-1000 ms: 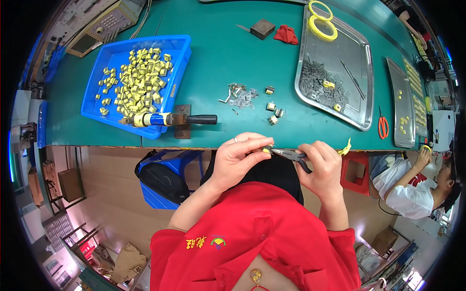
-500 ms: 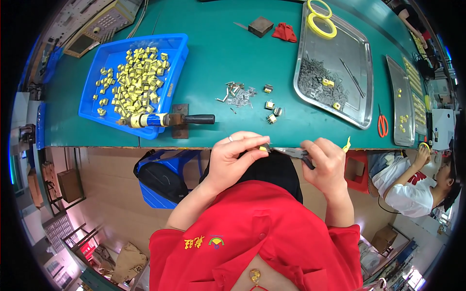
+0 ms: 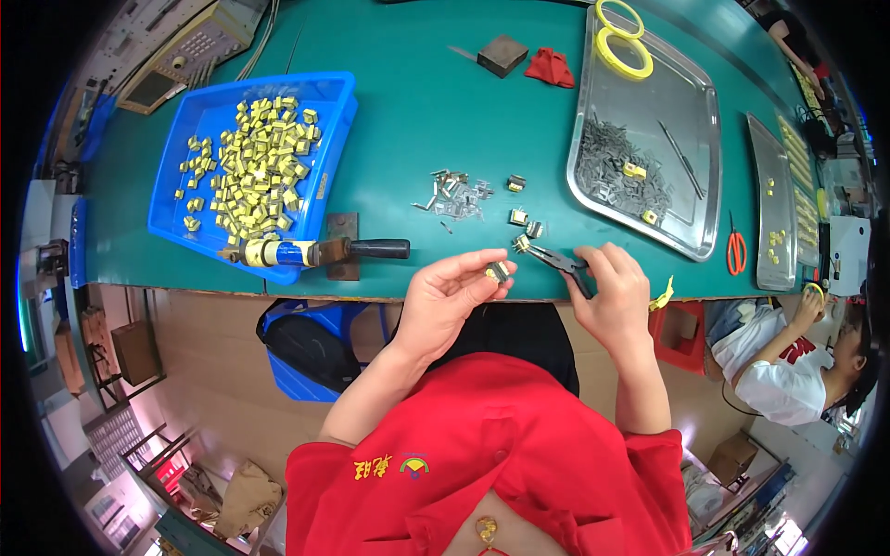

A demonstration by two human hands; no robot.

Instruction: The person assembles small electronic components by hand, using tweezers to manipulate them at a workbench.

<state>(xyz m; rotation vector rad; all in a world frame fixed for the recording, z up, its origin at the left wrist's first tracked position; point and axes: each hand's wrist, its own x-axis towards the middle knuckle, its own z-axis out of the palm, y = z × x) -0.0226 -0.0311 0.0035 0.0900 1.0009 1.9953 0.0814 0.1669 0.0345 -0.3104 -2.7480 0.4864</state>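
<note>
Between my left hand's thumb and fingers is a small transformer, yellow and dark with metal edges, held just above the table's near edge. My right hand is closed around the handles of dark needle-nose pliers. The jaws reach over the table to another small transformer; whether they grip it or only touch it I cannot tell. Two more transformers, an upper one and a lower pair partner, lie just beyond. A pile of small metal clips sits to their left.
At left, a blue bin holds many yellow parts; a dark-handled clamp tool overhangs its near corner. To the right stand a metal tray with grey pieces and yellow tape rings, orange scissors and a narrower tray. Another person sits at far right.
The pliers have moved away from the transformer in my left hand, forward to one on the table. My left hand has tilted its transformer and lifted slightly clear of the pliers.
</note>
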